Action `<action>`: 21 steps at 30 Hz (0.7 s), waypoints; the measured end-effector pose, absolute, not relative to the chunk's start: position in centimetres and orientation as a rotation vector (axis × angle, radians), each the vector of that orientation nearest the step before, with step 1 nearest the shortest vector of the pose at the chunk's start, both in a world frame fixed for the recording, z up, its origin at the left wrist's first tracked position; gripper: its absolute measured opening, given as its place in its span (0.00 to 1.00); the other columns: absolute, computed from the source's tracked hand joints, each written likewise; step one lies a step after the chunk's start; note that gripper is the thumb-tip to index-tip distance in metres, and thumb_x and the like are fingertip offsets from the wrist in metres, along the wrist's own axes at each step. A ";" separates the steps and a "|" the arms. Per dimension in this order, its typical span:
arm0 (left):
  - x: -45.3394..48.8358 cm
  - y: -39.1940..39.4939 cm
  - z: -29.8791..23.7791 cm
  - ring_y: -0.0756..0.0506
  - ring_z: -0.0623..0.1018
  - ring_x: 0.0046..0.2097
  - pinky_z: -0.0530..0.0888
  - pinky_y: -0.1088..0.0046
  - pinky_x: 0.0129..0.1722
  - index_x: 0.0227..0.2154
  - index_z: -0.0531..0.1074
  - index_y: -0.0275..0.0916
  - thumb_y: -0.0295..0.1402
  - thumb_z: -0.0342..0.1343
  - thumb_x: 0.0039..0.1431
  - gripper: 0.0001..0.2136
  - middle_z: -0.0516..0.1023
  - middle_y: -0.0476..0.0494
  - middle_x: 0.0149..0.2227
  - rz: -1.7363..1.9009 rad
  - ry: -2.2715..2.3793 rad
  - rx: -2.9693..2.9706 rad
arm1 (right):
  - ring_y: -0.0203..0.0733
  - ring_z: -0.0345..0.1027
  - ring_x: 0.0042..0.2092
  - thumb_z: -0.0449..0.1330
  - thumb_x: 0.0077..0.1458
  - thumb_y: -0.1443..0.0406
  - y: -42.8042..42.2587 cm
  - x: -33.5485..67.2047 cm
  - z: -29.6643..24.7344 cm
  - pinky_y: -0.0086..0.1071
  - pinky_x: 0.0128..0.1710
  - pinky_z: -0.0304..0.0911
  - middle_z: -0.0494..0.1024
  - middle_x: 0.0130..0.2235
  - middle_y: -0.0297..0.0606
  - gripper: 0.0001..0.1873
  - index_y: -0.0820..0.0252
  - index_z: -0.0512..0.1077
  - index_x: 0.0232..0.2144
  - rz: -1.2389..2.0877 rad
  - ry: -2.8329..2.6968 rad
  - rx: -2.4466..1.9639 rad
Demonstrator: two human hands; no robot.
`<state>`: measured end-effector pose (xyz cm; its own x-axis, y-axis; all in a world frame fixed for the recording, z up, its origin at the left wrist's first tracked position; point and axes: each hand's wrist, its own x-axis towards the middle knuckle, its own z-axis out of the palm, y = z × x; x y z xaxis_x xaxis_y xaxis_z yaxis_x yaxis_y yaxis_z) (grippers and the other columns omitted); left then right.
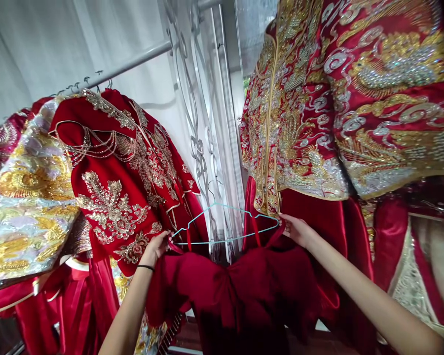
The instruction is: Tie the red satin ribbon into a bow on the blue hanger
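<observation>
Where the two rows of garments part, the dress (225, 291) is held up near, at the centre, on a thin pale-blue hanger (211, 242). The left hand (158, 247) pinches the hanger's left end along with a strap; the right hand (295, 230) grips its right end likewise. Open room is narrow: a pale gap beyond the hanger, partly filled by a stand (194, 103) of curled metal bars. On the left, the dress's edge overlaps the red jacket (111, 197) in view; on the right, it overlaps a glossy skirt (311, 217). Whether either touches, I cannot tell.

The dress is matte, deep red, softly gathered mid-bust. The red jacket looks plush, with raised gold beading and draped bead chains; it hangs from a round rail (136, 61). Far right, gold-edged coats (303, 123) carry dense, glittering embroidery. Behind the rail falls a smooth, pale curtain (114, 29).
</observation>
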<state>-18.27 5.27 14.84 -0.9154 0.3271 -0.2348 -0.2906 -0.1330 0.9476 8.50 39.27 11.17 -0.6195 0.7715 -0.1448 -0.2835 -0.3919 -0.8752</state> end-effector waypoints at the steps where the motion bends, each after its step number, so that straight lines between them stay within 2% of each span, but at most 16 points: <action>1: -18.3 5.5 14.9 0.55 0.65 0.15 0.64 0.80 0.15 0.19 0.67 0.33 0.23 0.51 0.51 0.07 0.68 0.50 0.14 2.081 1.773 0.071 | 0.31 0.63 0.19 0.59 0.49 0.69 39.2 8.4 11.2 0.24 0.22 0.63 0.72 0.18 0.33 0.06 0.62 0.70 0.21 2.016 -1.194 -0.729; 4: -18.1 6.1 14.7 0.55 0.65 0.14 0.62 0.80 0.14 0.19 0.68 0.33 0.26 0.55 0.47 0.05 0.70 0.49 0.14 2.048 1.889 0.164 | 0.30 0.59 0.17 0.62 0.45 0.66 39.0 7.8 11.1 0.24 0.17 0.57 0.68 0.14 0.31 0.10 0.62 0.67 0.17 1.895 -1.354 -0.746; 8: -17.8 6.6 14.7 0.55 0.63 0.13 0.58 0.80 0.13 0.14 0.68 0.32 0.28 0.56 0.43 0.08 0.67 0.49 0.11 1.999 2.071 0.290 | 0.27 0.51 0.13 0.66 0.37 0.67 38.5 7.1 11.0 0.23 0.12 0.47 0.60 0.09 0.26 0.17 0.61 0.61 0.11 1.783 -1.463 -0.791; 13: -17.1 6.3 15.6 0.55 0.61 0.12 0.56 0.81 0.12 0.15 0.70 0.32 0.29 0.56 0.43 0.07 0.64 0.52 0.08 1.903 2.189 0.373 | 0.26 0.48 0.12 0.64 0.39 0.69 38.0 7.0 11.5 0.23 0.11 0.43 0.58 0.09 0.25 0.16 0.61 0.60 0.10 1.600 -1.599 -0.832; 15: -16.4 6.2 16.1 0.55 0.63 0.14 0.60 0.81 0.14 0.17 0.70 0.32 0.30 0.56 0.44 0.07 0.67 0.51 0.10 1.857 2.165 0.384 | 0.26 0.49 0.12 0.64 0.38 0.71 37.6 7.1 11.9 0.23 0.11 0.44 0.58 0.09 0.25 0.16 0.61 0.61 0.11 1.588 -1.583 -0.822; 18: -14.9 6.4 16.9 0.54 0.68 0.17 0.67 0.79 0.19 0.18 0.70 0.33 0.31 0.54 0.48 0.08 0.70 0.49 0.14 1.800 2.110 0.417 | 0.28 0.54 0.14 0.64 0.38 0.72 36.6 6.9 12.7 0.23 0.13 0.51 0.62 0.11 0.27 0.14 0.62 0.62 0.12 1.678 -1.495 -0.788; 21: -13.4 7.0 17.7 0.53 0.71 0.19 0.69 0.79 0.21 0.19 0.70 0.33 0.30 0.53 0.50 0.08 0.71 0.48 0.16 1.769 2.117 0.478 | 0.29 0.57 0.16 0.63 0.39 0.72 35.4 6.6 13.5 0.24 0.16 0.57 0.64 0.13 0.29 0.12 0.62 0.63 0.13 1.715 -1.451 -0.781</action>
<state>-13.37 7.00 17.73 -0.8855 0.4626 -0.0441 0.0388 0.1681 0.9850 6.57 35.43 13.50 -0.5367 0.8436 0.0139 -0.1537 -0.0816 -0.9847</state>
